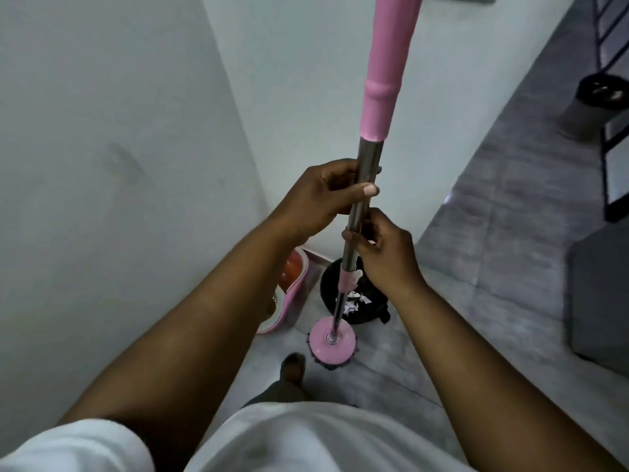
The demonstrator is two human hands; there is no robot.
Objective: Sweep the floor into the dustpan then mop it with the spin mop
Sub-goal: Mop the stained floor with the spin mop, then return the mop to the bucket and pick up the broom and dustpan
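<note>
Both hands' grip wraps the spin mop's bare steel pole (pixel 366 178), left hand (pixel 316 195) above right hand (pixel 384 253); I judge it light, stiff, slick there.

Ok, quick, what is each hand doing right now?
Left hand: closed round the steel mop pole, thumb across it.
Right hand: lower down, fingers pinching the same pole.

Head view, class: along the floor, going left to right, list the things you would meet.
Pink spin-mop bucket by the wall → round pink mop head → black dustpan holding paper scraps → dark cylindrical bin far right.
</note>
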